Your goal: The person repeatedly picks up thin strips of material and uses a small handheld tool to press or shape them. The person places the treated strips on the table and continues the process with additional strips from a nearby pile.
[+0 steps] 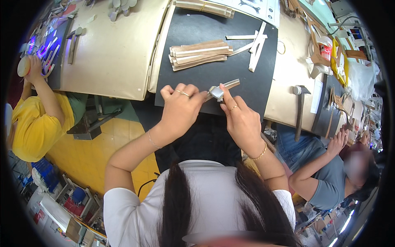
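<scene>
Both of my hands meet above the front of a black mat [173,33]. Between them is a narrow tan strap [233,84] with a shiny silver buckle-like piece [216,93] around it. My left hand [181,108] is closed, pinching the strap just left of the metal piece. My right hand [243,125] is closed too, its index finger on top of the metal piece and its thumb below. The strap's free end sticks out beyond my right fingers. Behind them lies a stack of brown and cream strips [199,55], with several loose cream strips [257,49] to its right.
A hammer [301,107] lies on the right table. Another hammer [73,47] rests on the left table [115,49]. A second strip bundle [205,7] and a printed sheet [255,8] are at the back. People in yellow [39,123] and grey-blue [329,185] work at either side.
</scene>
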Action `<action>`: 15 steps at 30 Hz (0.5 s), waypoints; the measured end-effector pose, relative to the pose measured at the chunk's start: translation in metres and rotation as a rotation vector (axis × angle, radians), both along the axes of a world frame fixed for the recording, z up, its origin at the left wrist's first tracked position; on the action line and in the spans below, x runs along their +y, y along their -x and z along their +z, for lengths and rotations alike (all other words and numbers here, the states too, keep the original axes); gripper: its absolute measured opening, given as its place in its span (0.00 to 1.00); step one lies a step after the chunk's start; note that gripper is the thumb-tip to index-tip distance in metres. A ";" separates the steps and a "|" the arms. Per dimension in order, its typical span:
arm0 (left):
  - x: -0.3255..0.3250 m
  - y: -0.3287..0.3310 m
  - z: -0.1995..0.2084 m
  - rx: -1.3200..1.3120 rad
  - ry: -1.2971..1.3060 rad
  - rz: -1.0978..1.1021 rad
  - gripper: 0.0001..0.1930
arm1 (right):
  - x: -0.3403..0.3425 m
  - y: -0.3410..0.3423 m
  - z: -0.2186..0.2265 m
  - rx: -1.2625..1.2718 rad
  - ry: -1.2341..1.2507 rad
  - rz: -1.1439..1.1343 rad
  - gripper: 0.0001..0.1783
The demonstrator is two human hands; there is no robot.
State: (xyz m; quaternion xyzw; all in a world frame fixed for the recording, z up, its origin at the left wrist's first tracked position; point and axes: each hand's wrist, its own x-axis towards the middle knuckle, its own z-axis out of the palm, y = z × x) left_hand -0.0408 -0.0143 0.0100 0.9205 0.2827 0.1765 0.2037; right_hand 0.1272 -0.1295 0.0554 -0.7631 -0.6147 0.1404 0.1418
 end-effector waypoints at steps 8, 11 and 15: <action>0.003 0.008 0.001 -0.020 0.048 -0.010 0.08 | 0.000 -0.001 0.011 0.061 -0.126 -0.015 0.30; 0.001 0.008 0.001 -0.007 -0.053 -0.031 0.09 | 0.005 0.005 0.010 0.036 -0.046 0.003 0.30; -0.001 0.008 0.001 -0.003 -0.100 -0.042 0.09 | 0.001 0.000 0.011 -0.022 -0.014 0.020 0.31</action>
